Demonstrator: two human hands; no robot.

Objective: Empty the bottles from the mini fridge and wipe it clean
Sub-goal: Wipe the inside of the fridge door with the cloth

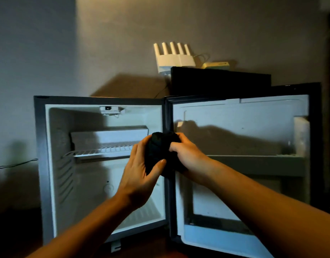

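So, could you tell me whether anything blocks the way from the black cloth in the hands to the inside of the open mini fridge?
Nothing visible does. The crumpled black cloth sits between the left hand and right hand, before the open white-lined mini fridge; no bottles show on its wire shelf.

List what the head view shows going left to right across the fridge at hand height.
Fridge left wall → wire shelf → left hand → black cloth → right hand → open door's shelf rail.
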